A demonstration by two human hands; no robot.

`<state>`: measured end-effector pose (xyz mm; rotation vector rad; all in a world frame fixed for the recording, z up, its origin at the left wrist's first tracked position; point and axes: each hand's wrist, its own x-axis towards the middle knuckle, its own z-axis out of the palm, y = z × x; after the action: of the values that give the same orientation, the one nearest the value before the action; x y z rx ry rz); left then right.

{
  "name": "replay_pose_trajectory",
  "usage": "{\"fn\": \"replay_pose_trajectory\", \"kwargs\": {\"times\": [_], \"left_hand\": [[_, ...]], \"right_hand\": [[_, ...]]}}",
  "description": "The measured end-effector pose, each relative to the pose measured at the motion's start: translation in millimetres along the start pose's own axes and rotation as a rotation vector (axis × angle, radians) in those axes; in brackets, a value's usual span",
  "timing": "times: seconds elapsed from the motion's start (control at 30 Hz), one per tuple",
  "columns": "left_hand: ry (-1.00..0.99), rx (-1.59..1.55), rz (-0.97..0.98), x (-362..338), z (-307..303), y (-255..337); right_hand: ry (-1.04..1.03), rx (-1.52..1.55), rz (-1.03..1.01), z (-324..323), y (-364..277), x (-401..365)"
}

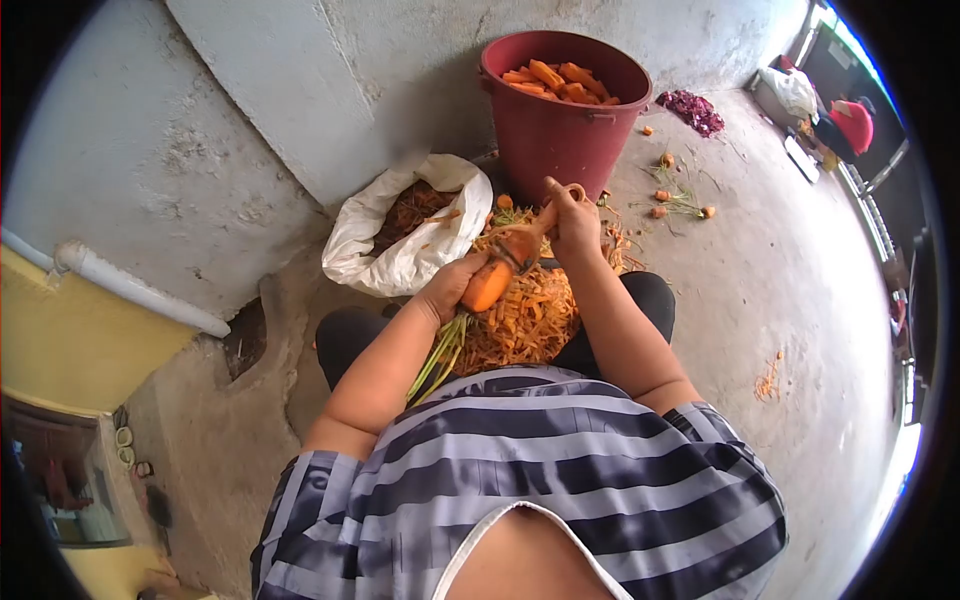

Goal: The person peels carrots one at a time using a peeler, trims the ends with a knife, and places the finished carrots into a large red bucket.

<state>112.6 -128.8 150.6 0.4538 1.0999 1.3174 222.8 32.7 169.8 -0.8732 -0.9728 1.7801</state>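
Observation:
My left hand (pixel 449 290) is closed around a large carrot (pixel 487 286), whose green stalks (pixel 440 355) hang down towards my lap. The carrot's far end looks brownish and blurred. In my right hand (pixel 576 232) is a peeler (pixel 546 220) with an orange-brown handle; its head lies against the far part of the carrot, and the blade's detail is smeared. Below both hands, between my knees, a heap of orange peelings (pixel 520 325) is piled up.
A red bucket (pixel 550 150) of peeled carrots stands ahead by the wall. Left of it is a white sack (pixel 365 245) with peelings inside. Carrot tops (pixel 660 211) and a purple-red pile (pixel 692 112) lie on the floor. Another person (pixel 850 128) is at the far right.

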Motion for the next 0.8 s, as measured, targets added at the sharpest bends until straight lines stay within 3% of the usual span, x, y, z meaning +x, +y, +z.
{"fn": "replay_pose_trajectory", "kwargs": {"times": [0.03, 0.1, 0.13, 0.23, 0.37, 0.43, 0.5, 0.53, 0.67, 0.8], "left_hand": [[-0.018, 0.016, 0.011, 0.5, -1.4, -2.7], [-0.035, 0.016, 0.01, -4.1, -2.0, -5.6], [-0.019, 0.025, 0.038, -12.8, 5.7, -1.6], [-0.024, -0.038, -0.017, -18.1, 3.6, 4.0], [-0.117, -0.041, -0.129, -3.7, -10.3, 1.1], [0.05, -0.095, -0.113, 7.3, -2.0, -5.3], [0.102, -0.097, -0.128, 5.8, 2.4, -5.6], [0.024, -0.015, 0.027, -6.8, 10.0, -0.5], [-0.219, -0.084, -0.084, 1.7, -13.7, -14.1], [-0.026, -0.08, -0.082, 0.4, -6.3, -9.1]], "right_hand": [[0.045, 0.035, 0.01, -3.2, 7.8, 10.7], [0.181, -0.095, -0.256, -32.1, 18.5, 52.7], [0.181, -0.009, -0.096, -39.4, 5.4, 51.3], [0.096, 0.01, -0.095, -20.5, -18.1, 5.4], [-0.219, -0.083, -0.013, 6.7, 10.2, -58.3], [-0.403, -0.258, -0.191, 4.8, 18.9, -60.3], [-0.277, -0.198, -0.035, 7.5, 12.0, -43.4], [-0.201, -0.159, -0.068, 5.4, 10.4, -31.8], [0.151, -0.087, -0.202, -50.2, 14.2, 66.8], [0.094, -0.082, -0.171, -18.9, -5.4, 6.9]]}}
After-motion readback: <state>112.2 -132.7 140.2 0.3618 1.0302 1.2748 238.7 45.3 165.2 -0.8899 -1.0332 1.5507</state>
